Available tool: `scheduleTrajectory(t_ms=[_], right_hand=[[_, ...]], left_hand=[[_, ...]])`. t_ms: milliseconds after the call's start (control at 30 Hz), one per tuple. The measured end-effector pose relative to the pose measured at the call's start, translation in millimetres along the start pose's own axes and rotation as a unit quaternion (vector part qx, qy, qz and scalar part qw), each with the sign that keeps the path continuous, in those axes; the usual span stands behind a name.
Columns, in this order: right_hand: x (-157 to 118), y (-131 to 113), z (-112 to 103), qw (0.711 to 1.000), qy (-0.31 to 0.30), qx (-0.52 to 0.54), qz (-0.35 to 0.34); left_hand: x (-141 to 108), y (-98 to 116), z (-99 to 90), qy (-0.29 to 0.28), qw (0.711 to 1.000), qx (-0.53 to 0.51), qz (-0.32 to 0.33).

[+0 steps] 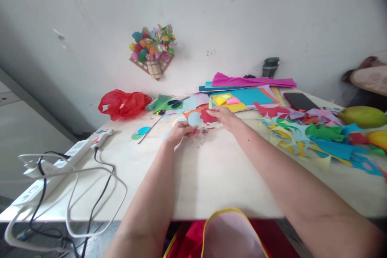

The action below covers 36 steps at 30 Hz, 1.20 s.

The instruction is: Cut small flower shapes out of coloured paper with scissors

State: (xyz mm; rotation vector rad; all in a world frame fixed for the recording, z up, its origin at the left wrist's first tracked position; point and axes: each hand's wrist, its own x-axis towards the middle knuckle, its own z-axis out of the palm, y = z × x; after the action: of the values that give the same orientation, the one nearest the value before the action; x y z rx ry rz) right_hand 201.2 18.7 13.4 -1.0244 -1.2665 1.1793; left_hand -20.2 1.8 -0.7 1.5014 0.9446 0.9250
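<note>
Between the fingertips of my right hand is a red paper cutout with a wavy, flower-like edge. My left hand is closed in a pinch, a little nearer to me, with a red paper scrap at its fingertips. Small cut bits lie scattered on the table just right of that hand. Behind the cutout, a pale blue paper circle rests on orange paper.
Scissors and a red plastic bag sit at the back left. Stacked coloured paper lies behind my hands. Paper scraps, a phone and a mango are on the right. Power strips with cables occupy the left edge.
</note>
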Motion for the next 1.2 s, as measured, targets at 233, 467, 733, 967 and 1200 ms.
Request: scheduleTrajectory(t_ms=[233,467,733,967,1200], right_hand=[[-4.5,5.7,22.1,0.998,-0.003,0.041,0.046],[-7.6,5.6,30.7,0.998,0.016,0.051,0.027],[-12.0,1.8,37.2,0.999,0.041,0.022,0.002],[-10.5,2.4,29.5,1.000,0.015,0.018,0.006],[-9.1,-0.7,13.2,0.996,-0.061,0.013,0.065]], left_hand=[[1.9,-2.6,4.6,-0.044,0.999,0.012,-0.005],[-0.6,0.5,7.4,-0.078,0.997,-0.027,0.000],[0.6,-0.1,12.8,-0.045,0.998,-0.052,-0.011],[3.6,-4.7,13.6,-0.020,0.999,-0.046,-0.012],[3.5,-4.9,12.4,-0.032,0.998,-0.052,-0.019]])
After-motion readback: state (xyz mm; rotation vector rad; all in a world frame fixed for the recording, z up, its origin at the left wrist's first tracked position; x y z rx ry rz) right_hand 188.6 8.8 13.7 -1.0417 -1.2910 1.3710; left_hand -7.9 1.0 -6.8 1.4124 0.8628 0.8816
